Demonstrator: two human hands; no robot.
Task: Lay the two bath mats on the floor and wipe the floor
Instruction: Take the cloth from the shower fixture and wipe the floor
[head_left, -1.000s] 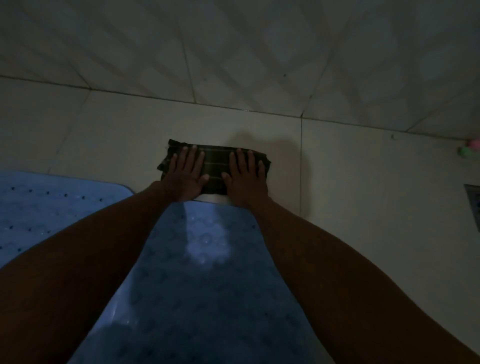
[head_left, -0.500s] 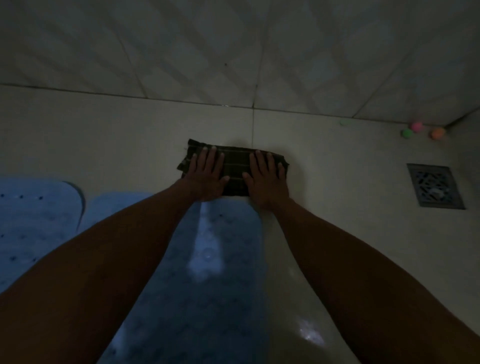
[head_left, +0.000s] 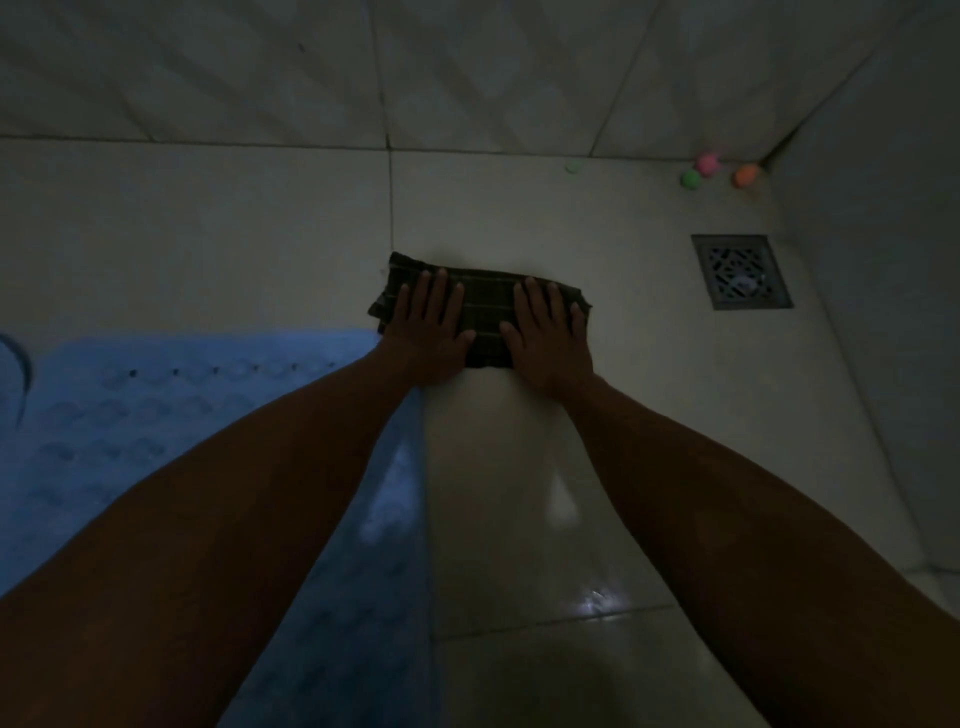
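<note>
A dark folded checked cloth (head_left: 485, 317) lies flat on the pale tiled floor (head_left: 649, 405) in dim light. My left hand (head_left: 428, 327) presses its left half with straight, spread fingers. My right hand (head_left: 548, 338) presses its right half the same way. A blue bath mat (head_left: 171, 410) with rows of bumps and holes lies flat on the floor at the left, its right edge under my left forearm. A sliver of a second blue mat (head_left: 8, 384) shows at the far left edge.
A square metal floor drain (head_left: 740, 271) sits to the right of the cloth. Three small coloured balls (head_left: 706, 169) lie in the far right corner where tiled walls (head_left: 467, 67) meet. A small pale green disc (head_left: 573, 167) rests by the far wall.
Both hands have slid the cloth to the right across the floor, off the front of the blue mat and closer to the drain. The mat now lies further left in view.
</note>
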